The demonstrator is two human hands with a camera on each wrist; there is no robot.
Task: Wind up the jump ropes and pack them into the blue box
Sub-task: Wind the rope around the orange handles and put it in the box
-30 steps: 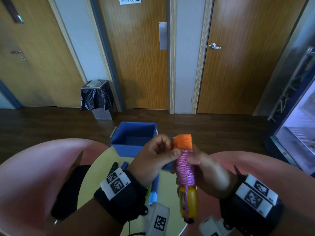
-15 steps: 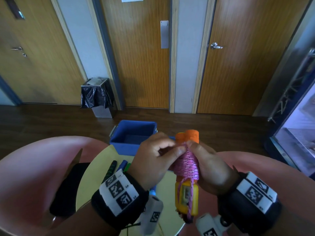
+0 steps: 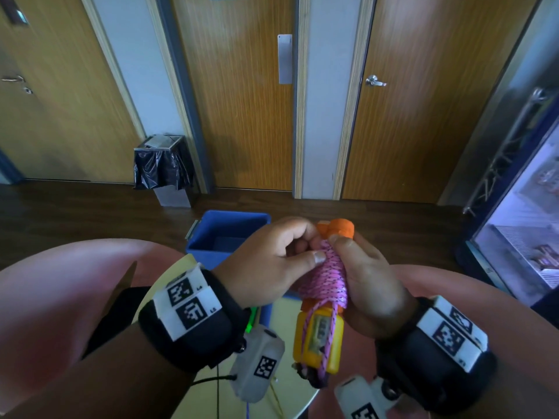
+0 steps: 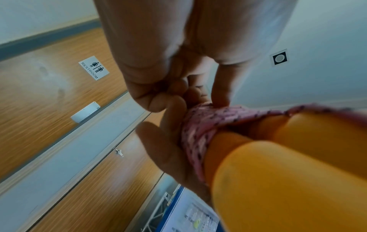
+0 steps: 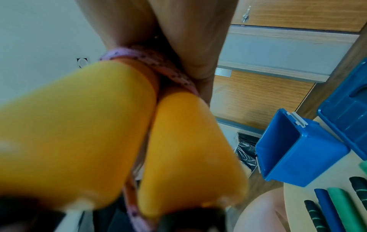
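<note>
A pink jump rope (image 3: 325, 278) is wound tightly round its two yellow and orange handles (image 3: 319, 340), held upright above the small table. My right hand (image 3: 367, 282) grips the wound bundle from the right. My left hand (image 3: 272, 261) pinches the pink cord (image 4: 200, 119) near the top with thumb and fingers. The yellow handles (image 5: 99, 125) fill the right wrist view. The open blue box (image 3: 225, 234) stands just beyond my hands at the table's far edge; it shows again as the blue box (image 5: 298, 149) in the right wrist view.
More jump rope handles (image 5: 335, 208), blue, green and black, lie on the round yellowish table (image 3: 282, 313). A blue lid (image 5: 349, 109) lies beside the box. Pink chairs (image 3: 66, 297) flank the table. A lined bin (image 3: 163, 167) and wooden doors stand beyond; a glass-fronted fridge (image 3: 520, 225) is at right.
The bundle has tilted slightly and come closer. My left fingers have shifted to pinch the cord at its top, and my right thumb now presses there too.
</note>
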